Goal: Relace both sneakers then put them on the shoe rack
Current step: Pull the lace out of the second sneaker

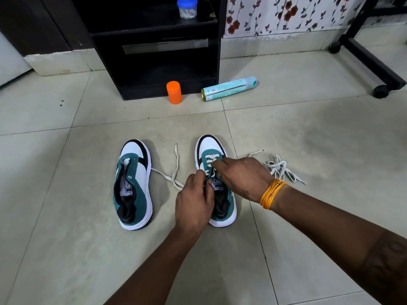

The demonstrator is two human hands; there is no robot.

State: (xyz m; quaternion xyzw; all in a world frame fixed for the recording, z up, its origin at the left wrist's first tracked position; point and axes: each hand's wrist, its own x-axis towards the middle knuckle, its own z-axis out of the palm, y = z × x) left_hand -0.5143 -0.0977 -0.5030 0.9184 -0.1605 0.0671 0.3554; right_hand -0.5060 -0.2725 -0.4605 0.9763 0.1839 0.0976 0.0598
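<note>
Two teal, white and black sneakers stand side by side on the tiled floor, toes pointing away from me. The left sneaker has empty eyelets. The right sneaker has a white lace crossed through its front eyelets. My left hand grips the teal eyelet flap on that shoe's left side. My right hand lies over the lacing, fingers curled at the lace. One lace end trails on the floor between the shoes. A second loose lace lies bunched to the right.
A black shelf unit stands ahead against the wall, with a blue-lidded jar on it. An orange container and a lying teal spray can sit at its foot. A black wheeled frame is at right.
</note>
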